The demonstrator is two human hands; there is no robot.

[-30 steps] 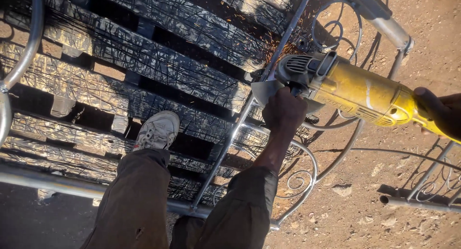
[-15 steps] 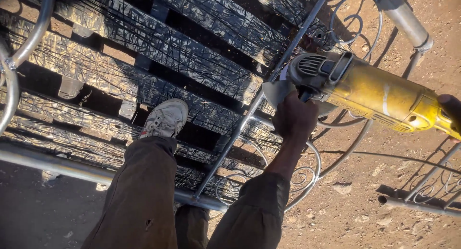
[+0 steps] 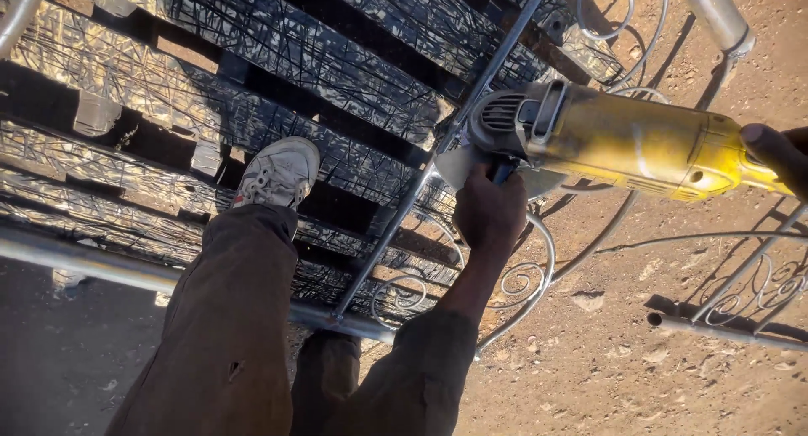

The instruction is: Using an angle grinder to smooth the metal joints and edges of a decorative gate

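Your shoe (image 3: 282,173) pins the charred pallet (image 3: 252,66). Grinding in progress: left hand (image 3: 491,213) clamped on the side handle, yellow angle grinder (image 3: 623,141) with disc at the metal bar (image 3: 471,99). Right hand (image 3: 778,154) grips the rear. Next, I'd judge: hold the disc steady along the bar.

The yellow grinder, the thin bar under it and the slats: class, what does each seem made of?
Grinder: likely matte yellow plastic casing, grey vented metal head. Bar: bare steel, it seems, glinting silver. Slats: probably wood, black, scratched, pale at cut ends.
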